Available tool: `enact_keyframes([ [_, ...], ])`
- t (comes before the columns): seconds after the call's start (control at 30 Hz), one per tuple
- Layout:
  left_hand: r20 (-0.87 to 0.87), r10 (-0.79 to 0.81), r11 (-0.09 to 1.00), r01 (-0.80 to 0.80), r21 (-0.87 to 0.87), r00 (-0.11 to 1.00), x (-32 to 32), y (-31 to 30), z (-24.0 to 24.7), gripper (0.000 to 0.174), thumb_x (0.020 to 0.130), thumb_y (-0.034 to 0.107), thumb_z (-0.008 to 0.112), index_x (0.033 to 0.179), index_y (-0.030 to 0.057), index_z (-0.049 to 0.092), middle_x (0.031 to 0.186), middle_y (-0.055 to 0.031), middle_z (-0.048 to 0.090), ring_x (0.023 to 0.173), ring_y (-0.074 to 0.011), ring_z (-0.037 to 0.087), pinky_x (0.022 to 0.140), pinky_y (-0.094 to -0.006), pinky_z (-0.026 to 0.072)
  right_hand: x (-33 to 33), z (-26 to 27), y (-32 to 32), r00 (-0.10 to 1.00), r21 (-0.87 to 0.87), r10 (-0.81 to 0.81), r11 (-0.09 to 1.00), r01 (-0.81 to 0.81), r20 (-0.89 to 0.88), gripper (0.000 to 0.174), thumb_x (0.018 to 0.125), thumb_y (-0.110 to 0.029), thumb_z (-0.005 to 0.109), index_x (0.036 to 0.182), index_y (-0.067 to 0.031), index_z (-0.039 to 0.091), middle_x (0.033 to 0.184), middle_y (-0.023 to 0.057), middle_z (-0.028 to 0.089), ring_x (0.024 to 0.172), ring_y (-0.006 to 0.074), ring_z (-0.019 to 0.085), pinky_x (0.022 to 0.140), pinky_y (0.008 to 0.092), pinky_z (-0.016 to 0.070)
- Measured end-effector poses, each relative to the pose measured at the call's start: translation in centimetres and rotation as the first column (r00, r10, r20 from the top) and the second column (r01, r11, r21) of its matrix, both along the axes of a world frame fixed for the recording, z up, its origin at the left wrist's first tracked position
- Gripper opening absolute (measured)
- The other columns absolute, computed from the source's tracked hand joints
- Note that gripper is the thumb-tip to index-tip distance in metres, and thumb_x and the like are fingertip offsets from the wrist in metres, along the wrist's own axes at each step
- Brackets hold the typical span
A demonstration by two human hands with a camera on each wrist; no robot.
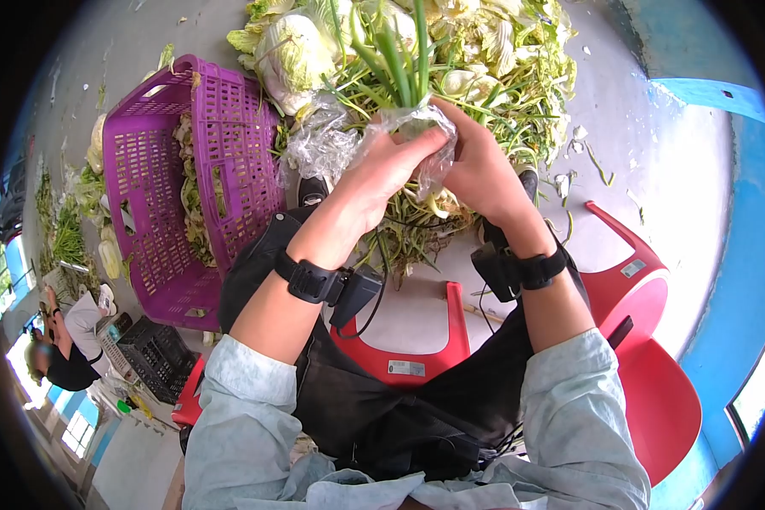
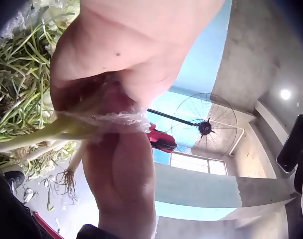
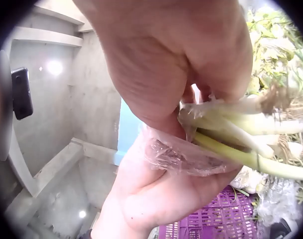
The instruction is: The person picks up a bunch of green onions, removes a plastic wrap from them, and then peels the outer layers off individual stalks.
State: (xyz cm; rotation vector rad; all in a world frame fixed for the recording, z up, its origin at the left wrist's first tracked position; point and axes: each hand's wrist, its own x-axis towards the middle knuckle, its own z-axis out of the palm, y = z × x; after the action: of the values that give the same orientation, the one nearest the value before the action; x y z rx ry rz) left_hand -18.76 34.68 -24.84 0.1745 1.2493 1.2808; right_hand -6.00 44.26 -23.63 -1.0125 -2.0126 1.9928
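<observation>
A bunch of spring onions [image 1: 397,64] stands between both hands, green leaves pointing away from the body. Clear plastic film [image 3: 179,157] wraps its stems, and the pale stalks [image 3: 243,154] with root ends stick out below. My left hand [image 1: 382,174] grips the wrapped bunch from the left, its thumb stretched across the film. From the other side my right hand [image 1: 482,166] holds the bunch, fingers curled behind it. Both hands close around the film in the left wrist view, where roots [image 2: 66,183] dangle beneath. Some fingertips are hidden behind the film and stems.
Cabbage heads [image 1: 296,55] and loose leaves [image 1: 518,59] pile up on the floor ahead. Crumpled clear plastic [image 1: 319,136] lies left of the hands. A purple crate [image 1: 238,161] rests tilted at the left. Red stools [image 1: 654,374] stand nearby; another person [image 1: 68,357] is far left.
</observation>
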Motion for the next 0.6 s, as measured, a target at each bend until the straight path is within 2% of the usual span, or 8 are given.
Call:
enact_keyframes([
  [0.03, 0.037, 0.001, 0.999, 0.001, -0.042, 0.999, 0.2, 0.0, -0.3, 0.042, 0.097, 0.020, 0.069, 0.132, -0.0004, 0.056, 0.118, -0.0082, 0.069, 0.109, -0.0134, 0.064, 0.092, -0.0307, 0.0505, 0.0, -0.8, -0.2, 0.999, -0.024, -0.020, 1.000, 0.019, -0.030, 0.069, 0.086, -0.005, 0.072, 0.149, 0.0065, 0.045, 0.129, 0.0203, 0.065, 0.114, 0.0205, 0.066, 0.097, 0.0307, 0.0523],
  [0.13, -0.013, 0.038, 0.996, -0.036, 0.079, 0.999, 0.3, -0.4, -0.8, 0.033, 0.103, 0.022, 0.063, 0.131, 0.0058, 0.057, 0.119, -0.0043, 0.066, 0.107, -0.0118, 0.064, 0.092, -0.0310, 0.0520, 0.1, -1.6, -0.4, 0.997, 0.101, -0.045, 0.994, 0.051, -0.055, 0.063, 0.086, -0.007, 0.070, 0.145, 0.0058, 0.050, 0.124, 0.0191, 0.066, 0.110, 0.0204, 0.066, 0.099, 0.0320, 0.0516],
  [0.17, -0.068, 0.050, 0.999, -0.051, -0.009, 0.996, 0.2, -0.1, -0.3, 0.033, 0.102, 0.020, 0.063, 0.131, 0.0044, 0.057, 0.118, -0.0038, 0.066, 0.105, -0.0128, 0.064, 0.089, -0.0308, 0.0523, 0.1, -1.6, -0.2, 0.994, 0.147, -0.060, 0.986, 0.073, -0.092, 0.060, 0.087, -0.007, 0.070, 0.142, 0.0053, 0.052, 0.122, 0.0180, 0.067, 0.108, 0.0200, 0.066, 0.099, 0.0322, 0.0515],
  [0.23, -0.059, 0.146, 0.989, -0.144, 0.034, 0.988, -0.1, -0.1, -1.2, 0.033, 0.102, 0.020, 0.063, 0.130, 0.0043, 0.057, 0.118, -0.0041, 0.066, 0.105, -0.0131, 0.064, 0.090, -0.0303, 0.0514, 0.0, -1.4, 0.1, 0.983, 0.235, -0.082, 0.964, 0.120, -0.167, 0.053, 0.088, -0.008, 0.068, 0.138, 0.0045, 0.055, 0.117, 0.0158, 0.067, 0.105, 0.0192, 0.066, 0.098, 0.0325, 0.0512],
  [0.3, -0.014, 0.210, 0.978, -0.210, 0.012, 0.977, -0.5, -0.1, -1.1, 0.033, 0.102, 0.019, 0.063, 0.131, 0.0036, 0.057, 0.117, -0.0045, 0.066, 0.106, -0.0129, 0.063, 0.092, -0.0303, 0.0497, -0.1, -0.4, 0.5, 0.969, 0.021, -0.180, 0.982, 0.186, -0.170, 0.047, 0.090, -0.010, 0.067, 0.134, 0.0039, 0.058, 0.114, 0.0137, 0.067, 0.103, 0.0183, 0.066, 0.097, 0.0324, 0.0514],
  [0.33, -0.068, 0.206, 0.978, -0.203, 0.044, 0.976, -0.7, -0.2, -1.2, 0.033, 0.102, 0.018, 0.063, 0.130, 0.0035, 0.057, 0.117, -0.0044, 0.066, 0.106, -0.0127, 0.062, 0.094, -0.0307, 0.0494, -0.1, 0.0, 0.6, 0.960, -0.087, -0.229, 0.972, 0.217, -0.163, 0.044, 0.091, -0.010, 0.066, 0.132, 0.0036, 0.059, 0.112, 0.0126, 0.067, 0.102, 0.0178, 0.066, 0.096, 0.0323, 0.0515],
  [0.53, -0.372, 0.135, 0.985, -0.083, 0.152, 0.918, 0.2, -0.1, -1.6, 0.025, 0.104, 0.012, 0.058, 0.127, 0.0027, 0.059, 0.121, -0.0056, 0.065, 0.113, -0.0122, 0.060, 0.097, -0.0308, 0.0491, -0.3, -1.3, 0.0, 0.982, -0.021, -0.169, 0.986, 0.168, -0.088, 0.038, 0.097, -0.021, 0.068, 0.125, 0.0027, 0.061, 0.100, 0.0076, 0.070, 0.092, 0.0124, 0.065, 0.080, 0.0277, 0.0528],
  [0.6, -0.346, 0.031, 0.989, 0.020, 0.143, 0.938, 0.2, 0.1, -1.3, 0.029, 0.105, 0.010, 0.056, 0.133, 0.0017, 0.056, 0.126, -0.0076, 0.064, 0.118, -0.0138, 0.060, 0.100, -0.0317, 0.0512, -0.2, -1.4, 0.1, 0.983, -0.025, -0.167, 0.986, 0.165, -0.071, 0.035, 0.099, -0.023, 0.067, 0.122, 0.0026, 0.062, 0.100, 0.0080, 0.070, 0.090, 0.0105, 0.064, 0.076, 0.0264, 0.0516],
])
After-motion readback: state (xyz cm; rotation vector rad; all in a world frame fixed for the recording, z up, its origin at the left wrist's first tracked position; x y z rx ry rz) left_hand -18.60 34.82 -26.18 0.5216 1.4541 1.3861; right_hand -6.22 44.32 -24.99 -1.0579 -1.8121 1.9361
